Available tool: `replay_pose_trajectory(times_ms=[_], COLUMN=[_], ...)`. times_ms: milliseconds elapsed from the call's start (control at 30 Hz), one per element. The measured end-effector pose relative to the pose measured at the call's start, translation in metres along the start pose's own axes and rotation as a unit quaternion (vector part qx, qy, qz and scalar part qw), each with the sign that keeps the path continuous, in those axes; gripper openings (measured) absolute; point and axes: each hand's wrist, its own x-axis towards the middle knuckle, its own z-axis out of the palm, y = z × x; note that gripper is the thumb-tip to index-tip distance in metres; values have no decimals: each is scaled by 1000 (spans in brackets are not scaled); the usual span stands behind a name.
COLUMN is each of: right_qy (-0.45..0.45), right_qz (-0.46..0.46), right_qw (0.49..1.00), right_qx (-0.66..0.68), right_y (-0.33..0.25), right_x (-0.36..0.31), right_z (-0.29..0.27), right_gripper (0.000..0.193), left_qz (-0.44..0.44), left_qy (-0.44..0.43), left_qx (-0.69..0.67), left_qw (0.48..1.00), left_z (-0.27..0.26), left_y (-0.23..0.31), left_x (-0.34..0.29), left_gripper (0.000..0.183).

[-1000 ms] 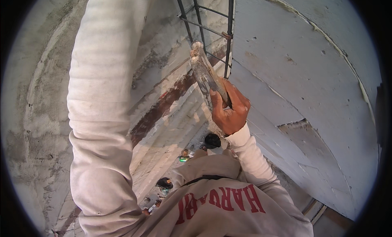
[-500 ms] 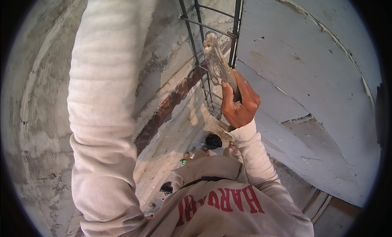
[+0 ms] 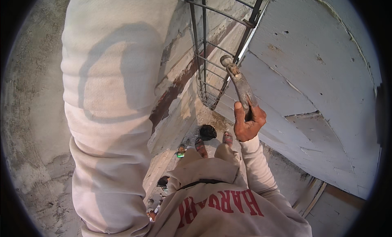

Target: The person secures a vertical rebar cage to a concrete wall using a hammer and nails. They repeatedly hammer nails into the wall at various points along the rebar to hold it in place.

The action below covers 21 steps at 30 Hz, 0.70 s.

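My right hand [image 3: 250,121] is closed round the handle of a worn, dirty hammer [image 3: 241,85]. The hammer tilts up and to the left, its round head beside a tall cage of steel reinforcing bars [image 3: 195,36]. A visible space separates my fingers from the bars. On the left, my left arm [image 3: 108,147] in a pale sleeve reaches up past the top edge. The left hand is out of the picture, so whatever it touches is hidden. A curved shadow falls across that sleeve.
A grey panel wall [image 3: 302,73] rises on the right, with a rough concrete surface [image 3: 32,126] on the left. Below, a black bucket [image 3: 208,132] stands by my sandalled feet [image 3: 200,147]. A reddish-brown strip [image 3: 173,92] runs behind the bars.
My right hand has moved lower and slightly right with the hammer, away from the bars. The view has shifted, and my left sleeve now shows a shadow.
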Motion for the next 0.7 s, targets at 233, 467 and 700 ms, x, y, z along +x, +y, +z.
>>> replay_pose_trajectory(times_ms=[233, 467, 700], right_qy=[-45, -78, -10], right_qz=[284, 199, -114], right_qw=[957, 974, 993], right_qx=[31, -72, -20], right_y=[6, -8, -26], right_x=[-101, -62, 40], right_z=[-21, -27, 6], right_gripper=[27, 26, 36], left_qz=[-6, -50, -167], left_qy=[-264, -220, 62], left_qx=[-170, -243, -328], left_qw=[949, 944, 928], left_z=[123, 134, 3], left_y=[52, 50, -22], left_x=[-148, -130, 12], left_gripper=[32, 32, 32])
